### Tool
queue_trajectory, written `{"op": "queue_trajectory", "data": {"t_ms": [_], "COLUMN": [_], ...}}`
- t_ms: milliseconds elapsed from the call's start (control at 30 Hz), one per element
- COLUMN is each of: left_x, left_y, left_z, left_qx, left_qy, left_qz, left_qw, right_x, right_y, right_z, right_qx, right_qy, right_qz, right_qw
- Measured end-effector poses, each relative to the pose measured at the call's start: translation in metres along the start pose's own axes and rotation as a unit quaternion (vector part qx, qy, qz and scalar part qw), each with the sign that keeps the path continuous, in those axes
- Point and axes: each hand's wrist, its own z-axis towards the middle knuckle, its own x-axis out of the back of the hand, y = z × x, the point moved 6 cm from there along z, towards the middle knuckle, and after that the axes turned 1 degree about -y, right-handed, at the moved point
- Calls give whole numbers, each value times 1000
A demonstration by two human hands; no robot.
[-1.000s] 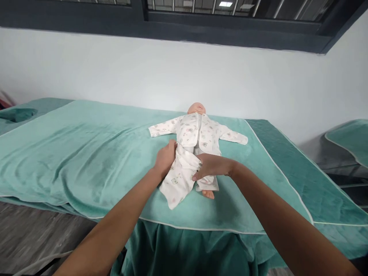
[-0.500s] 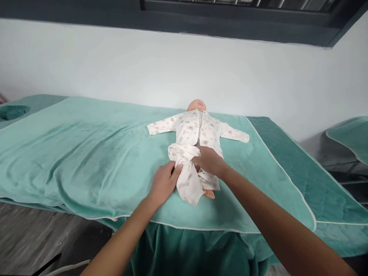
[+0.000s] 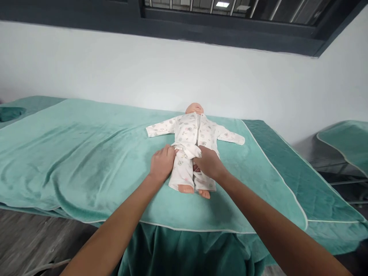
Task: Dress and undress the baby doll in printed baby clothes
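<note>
A baby doll lies on its back on a teal towel, arms spread, dressed in a white printed top and white printed trousers. Both bare feet stick out of the trouser legs. My left hand grips the trouser waistband at the doll's left hip as I see it. At the other side of the waistband, my right hand has its fingers closed on the cloth.
The towel covers a bed that stands against a white wall. A darker green quilted cover shows at the right. Another teal-covered bed is at the far right. A dark window frame runs above.
The bunched trousers have been drawn up over the doll's legs, so both feet now show. My left hand moved up from the trouser leg to the waistband.
</note>
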Motion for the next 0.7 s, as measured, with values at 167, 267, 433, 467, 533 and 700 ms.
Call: {"op": "queue_trajectory", "data": {"t_ms": [167,267,433,467,533,700], "left_x": [11,15,19,20,21,25], "left_y": [-2,-10,10,16,25,57], "left_z": [-9,11,52,55,57,65], "left_qx": [19,99,41,24,-2,-86], "left_qy": [56,85,-65,-103,-152,-126], "left_qz": [-242,-396,-364,-323,-221,-8], "left_qw": [968,909,928,941,963,988], "right_x": [-6,-8,19,29,47,34], "right_y": [-1,-11,-12,-6,7,6], "right_z": [-5,-8,-21,-22,-21,1], "right_qx": [14,54,134,140,146,168], "right_qy": [115,104,5,14,76,155], "right_qz": [-40,-33,109,140,148,-145], "right_qw": [993,993,985,980,975,963]}}
